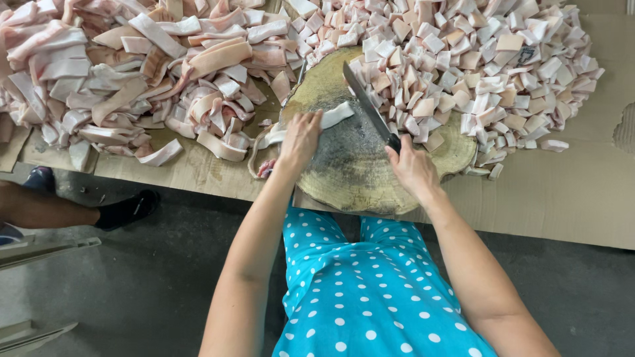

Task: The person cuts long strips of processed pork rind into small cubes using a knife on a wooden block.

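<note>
knife (pixel 365 103) blade pts up-left, r hand (pixel 411 166)
</note>
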